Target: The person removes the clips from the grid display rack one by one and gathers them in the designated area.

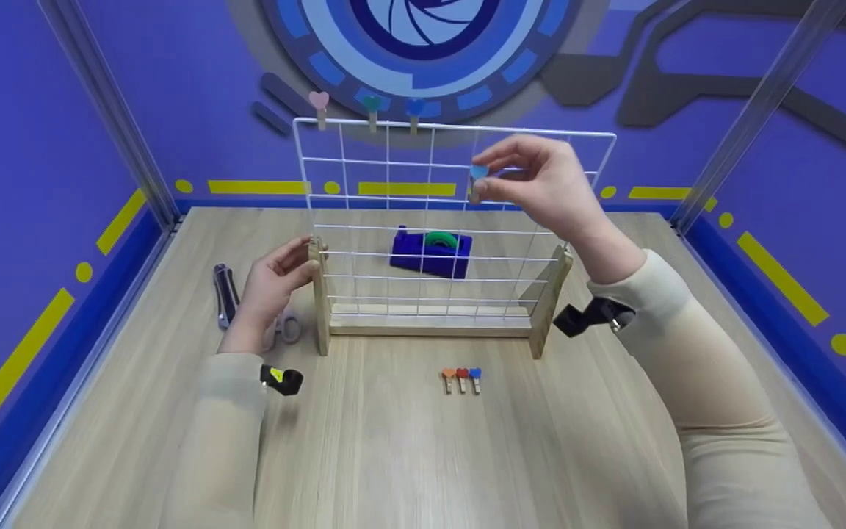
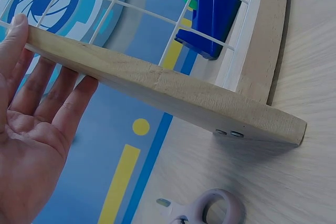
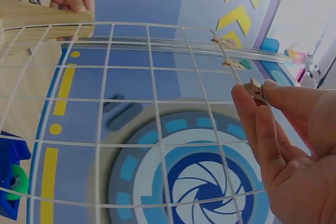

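My right hand (image 1: 551, 180) pinches a small wooden clothespin (image 1: 476, 189) with a light-blue heart between thumb and fingers, in front of the upper part of a white wire grid (image 1: 388, 160). In the right wrist view the clothespin (image 3: 254, 89) sits at my fingertips, by the grid's top edge. My left hand (image 1: 269, 283) grips the top of the stand's left wooden post (image 2: 157, 80), thumb on one face and fingers on the other. Clipped along the top wire are clothespins with a pink heart (image 1: 319, 101), a green heart (image 1: 371, 104) and a blue heart (image 1: 414, 108).
Before the stand lie clothespins with an orange heart (image 1: 449, 375), a red heart (image 1: 463, 375) and a blue heart (image 1: 475, 375). A blue tape dispenser (image 1: 412, 253) with green tape stands behind the grid. Scissors (image 1: 290, 329) and a dark stapler-like tool (image 1: 225, 294) lie left.
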Available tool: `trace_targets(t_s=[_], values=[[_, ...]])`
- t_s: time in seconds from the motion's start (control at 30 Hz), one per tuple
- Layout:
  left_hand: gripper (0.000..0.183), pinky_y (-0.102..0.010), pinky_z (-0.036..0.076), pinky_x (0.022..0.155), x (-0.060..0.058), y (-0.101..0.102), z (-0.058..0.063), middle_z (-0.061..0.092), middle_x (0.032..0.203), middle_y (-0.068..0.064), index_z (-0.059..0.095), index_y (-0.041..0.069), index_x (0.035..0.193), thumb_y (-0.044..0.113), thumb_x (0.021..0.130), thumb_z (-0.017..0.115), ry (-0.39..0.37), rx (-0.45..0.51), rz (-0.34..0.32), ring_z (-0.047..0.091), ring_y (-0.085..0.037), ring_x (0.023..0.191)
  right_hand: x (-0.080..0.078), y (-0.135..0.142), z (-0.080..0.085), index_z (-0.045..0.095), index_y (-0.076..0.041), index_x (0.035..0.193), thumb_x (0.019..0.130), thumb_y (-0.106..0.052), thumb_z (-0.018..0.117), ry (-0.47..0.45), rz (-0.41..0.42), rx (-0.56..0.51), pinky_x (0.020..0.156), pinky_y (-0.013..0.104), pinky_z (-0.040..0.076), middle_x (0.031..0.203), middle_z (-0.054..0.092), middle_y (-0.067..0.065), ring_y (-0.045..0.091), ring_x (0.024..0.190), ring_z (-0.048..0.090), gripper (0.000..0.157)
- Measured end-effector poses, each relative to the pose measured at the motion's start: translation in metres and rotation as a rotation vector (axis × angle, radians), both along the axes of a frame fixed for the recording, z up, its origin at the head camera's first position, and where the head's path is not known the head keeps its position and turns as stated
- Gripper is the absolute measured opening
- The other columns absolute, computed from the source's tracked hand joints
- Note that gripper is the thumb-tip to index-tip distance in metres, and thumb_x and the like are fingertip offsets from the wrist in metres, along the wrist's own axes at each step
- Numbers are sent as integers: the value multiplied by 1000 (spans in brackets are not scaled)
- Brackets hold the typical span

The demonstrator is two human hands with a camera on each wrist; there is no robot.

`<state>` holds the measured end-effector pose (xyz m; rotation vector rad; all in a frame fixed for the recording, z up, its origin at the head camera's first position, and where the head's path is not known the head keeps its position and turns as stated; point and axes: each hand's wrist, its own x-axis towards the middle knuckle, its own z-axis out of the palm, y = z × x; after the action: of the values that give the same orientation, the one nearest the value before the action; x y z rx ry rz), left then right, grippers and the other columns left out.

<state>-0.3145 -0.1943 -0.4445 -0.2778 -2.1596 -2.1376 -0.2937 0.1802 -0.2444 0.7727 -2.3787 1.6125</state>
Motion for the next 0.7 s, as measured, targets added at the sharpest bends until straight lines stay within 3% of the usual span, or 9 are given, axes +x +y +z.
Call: trace_targets(t_s=[0.27, 0.7], values=[[57, -21, 59, 98, 0, -1, -1, 72, 120, 18, 48, 2, 151, 11, 99, 68, 5, 17, -3, 67, 0, 113, 12, 12, -30, 75, -3, 110, 87, -8, 82, -45, -8, 42, 80, 26, 65, 101, 77, 1, 13, 82, 78, 25], [55, -20, 58, 98, 1, -1, -1, 70, 125, 12, 50, 3, 150, 12, 99, 68, 14, -19, 14, 66, 2, 113, 22, 37, -88, 74, 3, 111, 88, -1, 79, -151, 7, 62, 77, 24, 64, 96, 77, 7, 11, 81, 75, 24]])
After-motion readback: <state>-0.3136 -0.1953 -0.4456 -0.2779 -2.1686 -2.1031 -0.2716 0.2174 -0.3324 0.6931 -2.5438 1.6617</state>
